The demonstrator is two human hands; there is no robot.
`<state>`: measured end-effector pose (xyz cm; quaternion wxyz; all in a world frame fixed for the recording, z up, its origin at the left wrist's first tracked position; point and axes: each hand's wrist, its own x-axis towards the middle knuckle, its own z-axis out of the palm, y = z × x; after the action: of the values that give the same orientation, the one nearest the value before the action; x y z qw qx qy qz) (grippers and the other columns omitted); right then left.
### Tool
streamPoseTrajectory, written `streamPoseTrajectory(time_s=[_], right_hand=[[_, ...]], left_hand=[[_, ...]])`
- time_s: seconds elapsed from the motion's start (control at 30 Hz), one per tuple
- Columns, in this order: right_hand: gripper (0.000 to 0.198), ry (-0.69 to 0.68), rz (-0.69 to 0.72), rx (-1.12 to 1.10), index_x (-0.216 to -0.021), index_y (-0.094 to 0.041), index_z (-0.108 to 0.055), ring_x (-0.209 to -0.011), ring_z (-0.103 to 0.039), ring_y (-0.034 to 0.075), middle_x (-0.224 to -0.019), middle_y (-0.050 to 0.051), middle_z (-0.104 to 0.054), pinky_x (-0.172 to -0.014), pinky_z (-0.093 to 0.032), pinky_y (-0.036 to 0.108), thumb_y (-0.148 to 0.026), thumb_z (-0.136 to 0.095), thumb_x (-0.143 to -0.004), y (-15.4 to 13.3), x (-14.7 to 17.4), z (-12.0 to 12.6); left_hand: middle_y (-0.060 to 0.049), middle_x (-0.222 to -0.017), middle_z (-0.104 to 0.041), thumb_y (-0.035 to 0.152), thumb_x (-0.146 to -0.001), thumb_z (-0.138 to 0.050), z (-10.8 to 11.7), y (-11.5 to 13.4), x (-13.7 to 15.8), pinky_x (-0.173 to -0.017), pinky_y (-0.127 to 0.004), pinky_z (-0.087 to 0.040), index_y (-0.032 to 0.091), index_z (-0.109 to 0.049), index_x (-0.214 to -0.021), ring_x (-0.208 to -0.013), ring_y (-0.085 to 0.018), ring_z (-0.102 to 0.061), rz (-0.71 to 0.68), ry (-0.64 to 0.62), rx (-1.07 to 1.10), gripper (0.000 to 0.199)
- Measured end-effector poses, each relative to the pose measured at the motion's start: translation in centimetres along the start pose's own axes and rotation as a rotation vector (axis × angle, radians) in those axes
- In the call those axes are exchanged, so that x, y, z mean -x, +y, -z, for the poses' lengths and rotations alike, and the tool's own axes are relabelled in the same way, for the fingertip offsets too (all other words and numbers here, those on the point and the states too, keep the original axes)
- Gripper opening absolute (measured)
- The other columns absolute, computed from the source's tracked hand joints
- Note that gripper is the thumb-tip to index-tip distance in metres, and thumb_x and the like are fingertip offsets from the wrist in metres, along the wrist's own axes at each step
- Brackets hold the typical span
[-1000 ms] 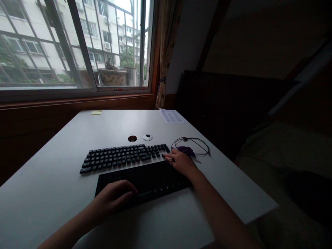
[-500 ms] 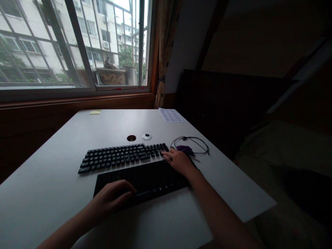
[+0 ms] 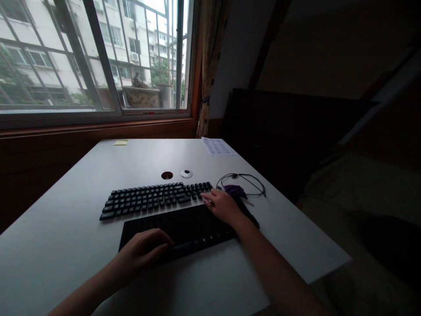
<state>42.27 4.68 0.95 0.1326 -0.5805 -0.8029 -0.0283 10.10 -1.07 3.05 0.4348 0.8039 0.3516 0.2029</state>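
Black loose keycaps lie in rows across the white desk. In front of them is a black keyboard base with a dark top and no keycaps visible on it. My left hand is closed over the base's near left part, fingers curled on top and thumb along the front edge. My right hand reaches over the base's right end to the right end of the keycap rows. Its fingertips are pinched together at a keycap, partly hidden by the fingers.
Beyond the base's right end lie a purple cloth-like item and a coiled black cable. Farther back are a round cable hole, its white cover, a printed sheet and yellow sticky notes.
My right hand has shifted slightly left along the keycaps, uncovering the base's right corner. My left hand stays in place on the base.
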Motion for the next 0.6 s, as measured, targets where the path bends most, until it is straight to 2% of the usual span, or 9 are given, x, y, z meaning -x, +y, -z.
streamPoseTrajectory(time_s=[0.6], right_hand=[[0.035,-0.018,0.006,0.029,-0.127,-0.03,-0.064,-0.09,-0.061,0.02,-0.102,0.007,-0.063,-0.082,-0.043,0.031,-0.04,-0.045,-0.099,-0.12,-0.13,-0.29]], left_hand=[[-0.004,-0.094,-0.071,0.035,-0.095,-0.052,-0.01,0.3,-0.01,-0.075,-0.027,-0.05,0.021,-0.068,-0.099,-0.085,-0.019,-0.065,0.005,-0.004,0.019,0.022]])
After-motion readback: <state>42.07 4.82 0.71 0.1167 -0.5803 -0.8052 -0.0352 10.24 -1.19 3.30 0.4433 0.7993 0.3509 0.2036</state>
